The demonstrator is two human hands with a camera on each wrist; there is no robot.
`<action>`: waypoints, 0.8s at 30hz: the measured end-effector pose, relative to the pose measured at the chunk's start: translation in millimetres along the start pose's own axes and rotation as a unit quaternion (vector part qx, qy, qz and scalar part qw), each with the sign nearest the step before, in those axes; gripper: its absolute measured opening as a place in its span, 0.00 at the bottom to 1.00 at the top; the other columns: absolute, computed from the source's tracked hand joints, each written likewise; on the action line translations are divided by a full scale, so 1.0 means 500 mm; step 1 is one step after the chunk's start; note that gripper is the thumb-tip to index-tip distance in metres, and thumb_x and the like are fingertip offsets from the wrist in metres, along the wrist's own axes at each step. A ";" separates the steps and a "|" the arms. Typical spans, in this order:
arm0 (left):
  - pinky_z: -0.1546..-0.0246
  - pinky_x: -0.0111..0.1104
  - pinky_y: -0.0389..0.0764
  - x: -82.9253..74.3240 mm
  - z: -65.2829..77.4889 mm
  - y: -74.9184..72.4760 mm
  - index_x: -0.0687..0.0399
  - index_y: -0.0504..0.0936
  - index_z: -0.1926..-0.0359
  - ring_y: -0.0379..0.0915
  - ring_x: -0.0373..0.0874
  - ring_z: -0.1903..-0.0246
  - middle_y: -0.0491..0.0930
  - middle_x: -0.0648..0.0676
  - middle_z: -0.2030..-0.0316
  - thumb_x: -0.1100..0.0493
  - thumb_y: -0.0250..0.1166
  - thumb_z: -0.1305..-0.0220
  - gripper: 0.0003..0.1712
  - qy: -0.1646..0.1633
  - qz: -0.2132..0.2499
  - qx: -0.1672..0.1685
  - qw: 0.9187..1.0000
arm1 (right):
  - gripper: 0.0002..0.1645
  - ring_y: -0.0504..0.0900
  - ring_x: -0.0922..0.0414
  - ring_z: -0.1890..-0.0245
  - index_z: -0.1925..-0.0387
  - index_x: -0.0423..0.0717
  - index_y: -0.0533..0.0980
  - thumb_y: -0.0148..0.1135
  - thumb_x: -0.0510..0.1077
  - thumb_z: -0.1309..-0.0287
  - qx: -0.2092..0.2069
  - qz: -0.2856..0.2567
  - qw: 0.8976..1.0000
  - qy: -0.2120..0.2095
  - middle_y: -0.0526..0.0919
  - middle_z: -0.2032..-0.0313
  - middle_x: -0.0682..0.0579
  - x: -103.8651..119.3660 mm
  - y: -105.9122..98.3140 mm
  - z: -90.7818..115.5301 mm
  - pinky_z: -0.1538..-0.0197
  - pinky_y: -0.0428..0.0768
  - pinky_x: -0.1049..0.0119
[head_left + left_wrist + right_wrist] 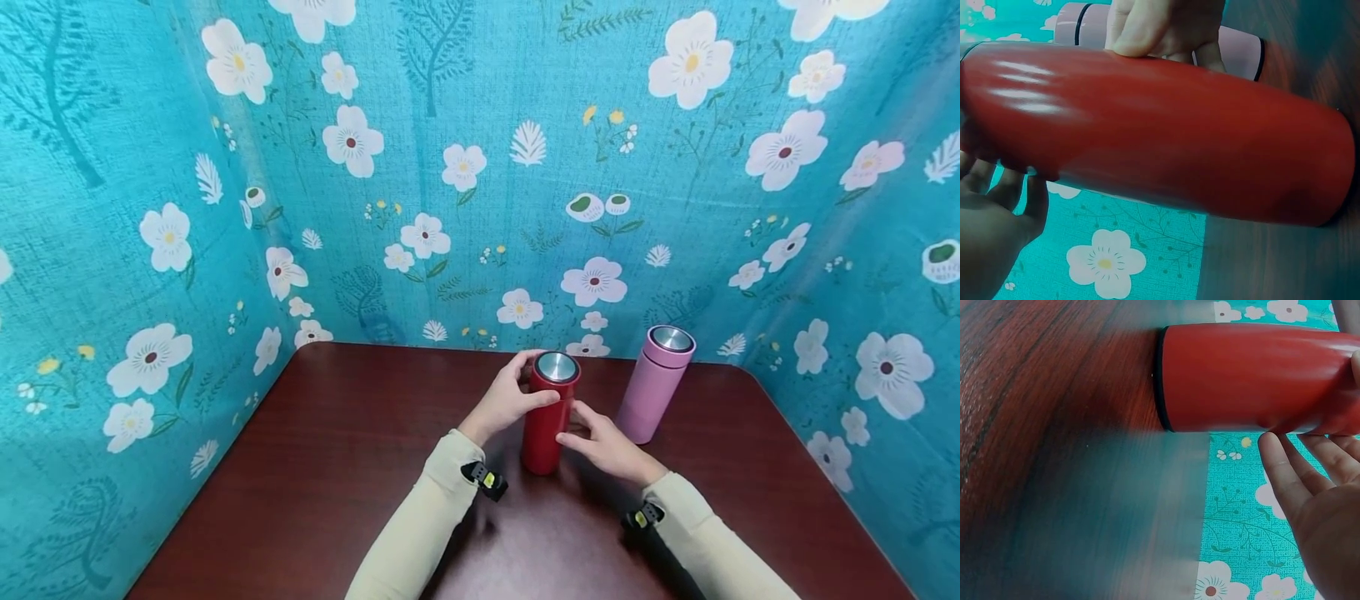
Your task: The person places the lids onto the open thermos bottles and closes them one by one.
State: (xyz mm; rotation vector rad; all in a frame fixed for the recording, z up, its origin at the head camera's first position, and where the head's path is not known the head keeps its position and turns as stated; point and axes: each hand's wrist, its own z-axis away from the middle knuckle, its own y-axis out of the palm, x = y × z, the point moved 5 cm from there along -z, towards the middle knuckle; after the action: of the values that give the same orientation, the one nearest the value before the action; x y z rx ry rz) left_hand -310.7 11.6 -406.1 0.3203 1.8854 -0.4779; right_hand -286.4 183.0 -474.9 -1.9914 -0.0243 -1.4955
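Note:
A red thermos flask [546,437] with a steel-topped lid [557,367] stands upright on the table. My left hand [506,402] grips it near the top, thumb across the front and fingers round the far side. Lower down, my right hand [611,446] touches the flask's right side, its fingers fairly straight. In the left wrist view the right thumb [1141,31] meets the red body [1179,134]. The right wrist view shows the flask's black base edge [1161,378] and the right hand's [1319,500] fingertips against the body; some fingers are partly hidden behind it.
A pink thermos flask [655,387] stands behind and right of the right hand. The dark wooden table [337,467] is bounded by flowered blue cloth [480,208] at the back and on both sides. Each wrist carries a small black camera [487,481].

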 end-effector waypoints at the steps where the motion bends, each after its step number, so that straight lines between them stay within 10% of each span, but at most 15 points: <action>1: 0.56 0.37 0.79 0.000 -0.001 -0.001 0.44 0.64 0.36 0.70 0.45 0.49 0.73 0.49 0.47 0.55 0.69 0.44 0.36 -0.002 -0.001 -0.002 1.000 | 0.37 0.75 0.51 0.45 0.33 0.58 0.58 0.62 0.51 0.40 0.000 0.000 1.000 0.000 0.73 0.41 0.50 0.001 0.000 -0.001 0.47 0.76 0.59; 24: 0.50 0.36 0.75 -0.070 0.035 -0.005 0.59 0.59 0.32 0.69 0.46 0.46 0.70 0.60 0.42 0.59 0.62 0.38 0.36 0.020 0.014 0.034 0.999 | 0.37 0.75 0.48 0.45 0.32 0.50 0.58 0.61 0.47 0.39 0.008 0.007 1.000 0.006 0.73 0.41 0.45 0.033 0.010 0.003 0.47 0.76 0.58</action>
State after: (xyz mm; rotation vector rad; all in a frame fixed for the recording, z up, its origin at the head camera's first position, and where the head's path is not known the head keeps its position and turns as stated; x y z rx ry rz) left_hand -285.1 1.3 -378.4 0.4032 1.9031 -0.5215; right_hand -277.1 173.9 -463.1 -1.9672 -0.0174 -1.4942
